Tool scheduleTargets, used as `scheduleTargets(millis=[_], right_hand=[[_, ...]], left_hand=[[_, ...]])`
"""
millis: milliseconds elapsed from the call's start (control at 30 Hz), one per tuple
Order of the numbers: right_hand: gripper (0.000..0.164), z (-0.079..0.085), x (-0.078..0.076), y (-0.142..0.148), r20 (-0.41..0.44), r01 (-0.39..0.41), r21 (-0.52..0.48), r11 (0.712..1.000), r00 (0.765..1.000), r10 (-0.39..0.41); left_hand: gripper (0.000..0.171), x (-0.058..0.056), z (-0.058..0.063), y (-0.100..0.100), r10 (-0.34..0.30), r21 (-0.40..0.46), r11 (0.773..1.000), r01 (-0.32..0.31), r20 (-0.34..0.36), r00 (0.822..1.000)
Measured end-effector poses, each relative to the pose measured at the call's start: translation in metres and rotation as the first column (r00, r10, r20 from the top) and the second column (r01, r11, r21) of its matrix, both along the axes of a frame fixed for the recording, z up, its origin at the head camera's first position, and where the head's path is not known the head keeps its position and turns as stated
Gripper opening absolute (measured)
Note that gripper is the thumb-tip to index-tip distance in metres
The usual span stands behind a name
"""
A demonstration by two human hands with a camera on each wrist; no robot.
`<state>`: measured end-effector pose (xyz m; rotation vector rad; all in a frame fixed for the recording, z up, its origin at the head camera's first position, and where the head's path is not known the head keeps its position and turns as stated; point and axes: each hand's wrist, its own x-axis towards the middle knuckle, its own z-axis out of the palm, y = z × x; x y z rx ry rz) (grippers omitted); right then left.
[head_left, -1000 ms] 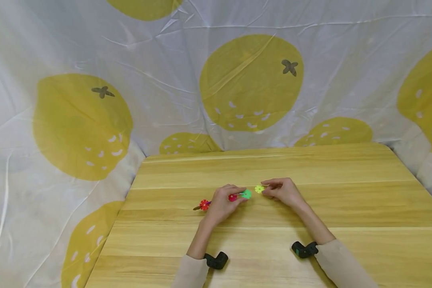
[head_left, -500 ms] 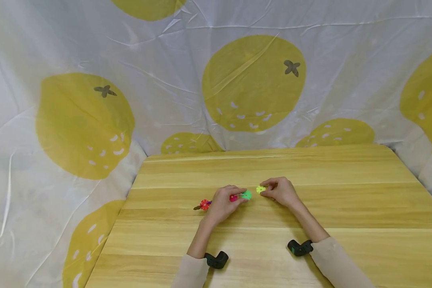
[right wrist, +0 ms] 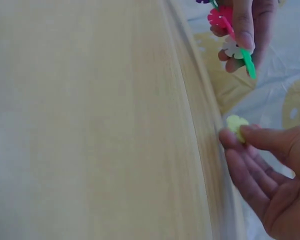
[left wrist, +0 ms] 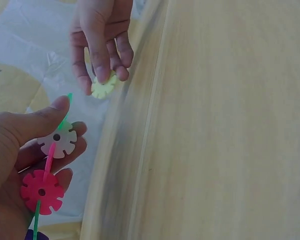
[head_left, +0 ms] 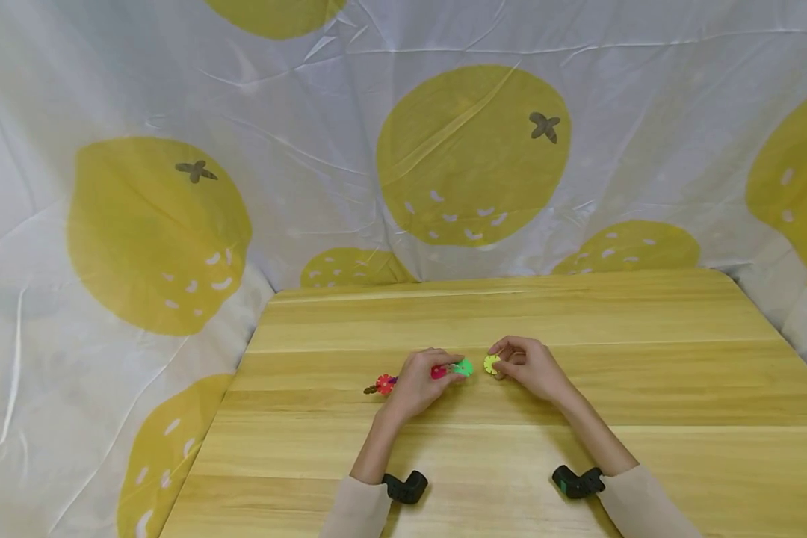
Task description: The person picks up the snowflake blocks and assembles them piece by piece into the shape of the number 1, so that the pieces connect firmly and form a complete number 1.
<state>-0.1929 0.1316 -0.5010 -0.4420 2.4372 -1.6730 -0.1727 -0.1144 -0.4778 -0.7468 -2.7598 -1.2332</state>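
A chain of slotted plastic snowflake discs runs through my left hand (head_left: 417, 385), which pinches it near its right end between thumb and fingers. A green disc (head_left: 464, 367) forms that end, followed by a white disc (left wrist: 65, 145) and a pink disc (left wrist: 49, 187). Beyond the hand's other side a red disc (head_left: 385, 384) and a brown disc (head_left: 370, 390) stick out; the palm hides part of the chain. Thumb and fingertips of my right hand (head_left: 534, 368) pinch a single yellow disc (head_left: 490, 364), a small gap to the right of the green one.
Both hands are over a wooden table (head_left: 645, 373). Behind it hangs a pale cloth (head_left: 296, 149) printed with big yellow fruit. A black wrist camera (head_left: 406, 487) is on the left wrist, and another black camera (head_left: 577, 482) is on the right.
The right hand has brought the yellow disc slightly nearer to the body and turned it a little. The left hand and its chain of discs have barely moved.
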Motion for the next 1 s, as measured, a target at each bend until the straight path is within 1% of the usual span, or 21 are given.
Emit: scheduleTargets(millis=[100, 233, 400, 533, 667, 733, 1000], right_hand=[[0.021, 0.000, 0.006, 0.001, 0.026, -0.040, -0.086, 0.996, 0.999, 0.042], [0.021, 0.002, 0.011, 0.000, 0.058, -0.035, -0.151, 0.988, 0.997, 0.044], [0.021, 0.002, 0.014, -0.004, 0.040, -0.037, -0.204, 0.978, 0.998, 0.046], [0.025, 0.004, 0.015, -0.006, 0.019, -0.044, -0.212, 0.976, 0.999, 0.049], [0.029, 0.005, 0.017, -0.005, 0.010, -0.070, -0.247, 0.967, 0.997, 0.074], [0.028, 0.005, 0.019, -0.006, 0.009, -0.076, -0.269, 0.960, 0.997, 0.082], [0.022, 0.007, 0.022, -0.008, -0.018, -0.025, -0.261, 0.965, 1.000, 0.021]], left_hand=[[0.029, 0.000, 0.000, 0.000, 0.004, 0.010, 1.000, -0.005, 0.013, 1.000], [0.028, 0.001, 0.000, 0.001, 0.001, 0.018, 1.000, -0.002, 0.025, 1.000], [0.028, 0.001, 0.000, 0.001, -0.019, 0.016, 1.000, 0.019, 0.028, 0.999], [0.027, 0.000, 0.000, 0.001, -0.027, 0.016, 1.000, 0.026, 0.028, 0.999], [0.026, 0.000, 0.001, 0.001, -0.034, 0.022, 0.999, 0.034, 0.020, 0.999], [0.025, 0.000, 0.002, 0.002, -0.038, 0.029, 0.999, 0.037, 0.013, 0.999], [0.021, 0.001, 0.001, 0.005, -0.034, 0.098, 0.995, 0.033, 0.007, 0.999]])
